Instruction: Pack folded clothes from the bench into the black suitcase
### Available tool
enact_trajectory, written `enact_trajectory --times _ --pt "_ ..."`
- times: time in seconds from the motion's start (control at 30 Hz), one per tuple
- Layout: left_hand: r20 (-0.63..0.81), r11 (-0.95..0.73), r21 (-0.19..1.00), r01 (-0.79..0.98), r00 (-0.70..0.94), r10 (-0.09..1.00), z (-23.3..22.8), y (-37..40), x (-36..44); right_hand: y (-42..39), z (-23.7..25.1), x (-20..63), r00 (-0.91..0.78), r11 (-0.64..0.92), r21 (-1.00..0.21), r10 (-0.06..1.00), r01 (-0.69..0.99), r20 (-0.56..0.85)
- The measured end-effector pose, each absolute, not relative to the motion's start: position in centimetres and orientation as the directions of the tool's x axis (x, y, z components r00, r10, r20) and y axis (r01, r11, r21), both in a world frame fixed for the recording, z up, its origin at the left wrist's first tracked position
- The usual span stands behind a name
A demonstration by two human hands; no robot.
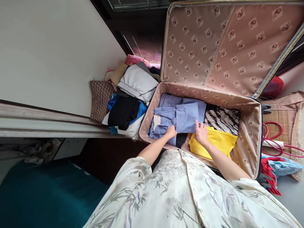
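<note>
Left hand (171, 132): fingers curled in, gripping the near edge of a lavender garment. Right hand (201, 133): fingers partly spread, thumb side touching the near right corner of the same garment's folded flap; whether it pinches the cloth cannot be told.

Lavender garment (186, 117): folded, lying under and beyond both hands, with a cream patch (156, 121) beyond and left of the left hand.

Black cloth (181, 139): partly covered, between the hands.

Yellow garment (212, 142): folded, beneath the right hand and wrist, extending to their right.

Striped garment (222, 117): black and white, beyond and right of the right hand.

Suitcase (249, 139): pink-lined with a repeated printed motif, around all the above; both hands inside it. Lid (194, 47): raised, beyond the hands.

Outside, left of the left hand: black garment (123, 113), on a heap; light grey garment (137, 82), folded, farther beyond; patterned cushion (101, 98), farthest left of these.

Outside, well right of the right hand: pinkish-red cord (273, 153), looped; red cloth (270, 177) and light blue cloth (288, 165), crumpled, nearer the wearer.

Behind the hands: floral shirt (166, 190), pale, worn by the person.
</note>
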State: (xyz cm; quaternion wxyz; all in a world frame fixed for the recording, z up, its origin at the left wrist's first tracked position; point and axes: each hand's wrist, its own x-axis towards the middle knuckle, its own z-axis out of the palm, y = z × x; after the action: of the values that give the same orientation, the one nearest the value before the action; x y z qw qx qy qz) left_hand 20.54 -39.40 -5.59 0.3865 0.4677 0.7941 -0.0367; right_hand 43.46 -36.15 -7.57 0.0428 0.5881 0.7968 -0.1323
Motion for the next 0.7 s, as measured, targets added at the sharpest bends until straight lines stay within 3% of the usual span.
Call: enact_trajectory --times 0.13,0.4,0.57,0.7 --pt "-0.578 0.549 0.359 0.755 -0.282 0.766 -4.9 -38.5 19.2 -35.9 -8.7 43.5 -0.485 0.435 -0.228 0.834 0.871 -0.264" --pt "-0.446 0.447 0.48 0.755 -0.229 0.865 -3.8 -36.3 14.8 -32.1 -8.5 40.8 -0.423 0.357 -0.371 0.899 0.857 -0.112" --pt "-0.345 0.326 0.559 0.763 -0.144 0.928 -3.4 -32.1 14.3 -26.7 -5.8 38.5 -0.441 0.399 -0.319 0.895 0.859 -0.067" --pt "-0.312 0.247 0.582 0.775 -0.067 0.948 -3.2 -29.1 15.2 -21.8 -4.8 37.5 -0.503 0.469 -0.224 0.855 0.854 -0.128"
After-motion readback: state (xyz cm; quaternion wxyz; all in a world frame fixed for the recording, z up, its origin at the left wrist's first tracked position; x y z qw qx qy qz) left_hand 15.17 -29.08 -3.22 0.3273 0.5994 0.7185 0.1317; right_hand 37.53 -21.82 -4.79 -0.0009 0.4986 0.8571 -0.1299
